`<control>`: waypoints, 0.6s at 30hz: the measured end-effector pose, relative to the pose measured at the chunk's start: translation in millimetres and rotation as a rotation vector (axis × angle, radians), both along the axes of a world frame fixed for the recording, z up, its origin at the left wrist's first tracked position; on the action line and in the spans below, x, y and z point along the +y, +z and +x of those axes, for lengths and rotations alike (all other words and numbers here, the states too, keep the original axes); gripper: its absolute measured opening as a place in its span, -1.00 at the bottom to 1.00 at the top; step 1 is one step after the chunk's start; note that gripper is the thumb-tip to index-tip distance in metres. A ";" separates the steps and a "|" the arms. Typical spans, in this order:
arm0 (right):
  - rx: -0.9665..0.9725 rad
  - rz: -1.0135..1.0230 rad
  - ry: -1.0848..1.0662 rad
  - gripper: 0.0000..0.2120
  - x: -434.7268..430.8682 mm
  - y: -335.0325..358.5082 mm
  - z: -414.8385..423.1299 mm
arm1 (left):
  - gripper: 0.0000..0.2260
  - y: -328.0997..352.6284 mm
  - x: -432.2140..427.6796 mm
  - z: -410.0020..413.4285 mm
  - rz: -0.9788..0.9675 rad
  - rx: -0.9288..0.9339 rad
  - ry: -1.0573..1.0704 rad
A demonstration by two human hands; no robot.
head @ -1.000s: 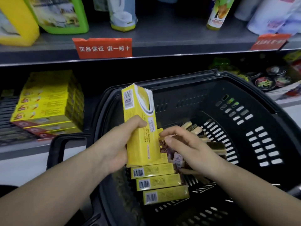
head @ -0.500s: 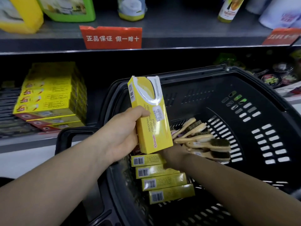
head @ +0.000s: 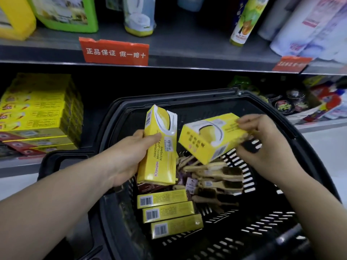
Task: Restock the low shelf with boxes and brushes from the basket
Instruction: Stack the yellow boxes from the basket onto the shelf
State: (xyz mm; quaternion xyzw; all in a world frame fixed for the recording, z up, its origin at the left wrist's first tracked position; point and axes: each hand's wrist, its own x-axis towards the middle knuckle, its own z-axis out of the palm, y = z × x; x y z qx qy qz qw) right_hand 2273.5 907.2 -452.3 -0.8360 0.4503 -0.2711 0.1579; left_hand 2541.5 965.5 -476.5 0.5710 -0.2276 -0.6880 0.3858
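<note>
My left hand (head: 129, 156) grips a yellow box (head: 159, 147) upright over the black basket (head: 309, 166). Beside it, my right hand (head: 262, 145) holds a second yellow box (head: 208, 137) by its right end, tilted above the basket. Three more yellow boxes (head: 169, 214) lie edge-up in the basket's near left part. A heap of wooden-handled brushes (head: 216, 177) lies in the middle of the basket, under the two held boxes. On the low shelf (head: 15, 166) at the left stands a stack of yellow boxes (head: 39, 113).
The upper shelf (head: 187, 59) carries bottles, a green jug (head: 65, 14) and two red price tags (head: 114, 52). At the right of the low shelf sit small round tins (head: 289, 104) and coloured packets. The basket's black handle (head: 62, 158) juts left.
My right hand came up out of the basket with a second yellow box. The left hand with its box stayed about where it was, and the view tipped slightly.
</note>
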 end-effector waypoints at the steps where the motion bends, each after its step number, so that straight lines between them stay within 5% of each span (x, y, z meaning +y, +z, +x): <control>1: 0.022 -0.064 0.060 -0.45 0.2 0.6 4.5 | -0.73 0.7 -0.6 -2.3 0.010 0.001 -0.009; 9: 0.012 -0.218 0.229 -0.49 8.1 -15.3 26.4 | -0.53 5.0 2.6 -8.0 0.042 0.138 -0.212; 14: -0.015 -0.254 0.203 -0.57 16.2 -21.6 41.3 | -0.64 8.4 8.8 -6.0 -0.032 0.143 -0.320; 16: -0.153 -0.062 0.054 -0.51 20.0 -22.7 48.4 | -0.52 8.5 9.8 -7.6 -0.050 0.125 -0.259; 18: -0.449 0.396 -0.140 -0.59 27.2 -19.4 58.5 | -0.32 6.7 9.9 -8.7 -0.059 0.084 -0.150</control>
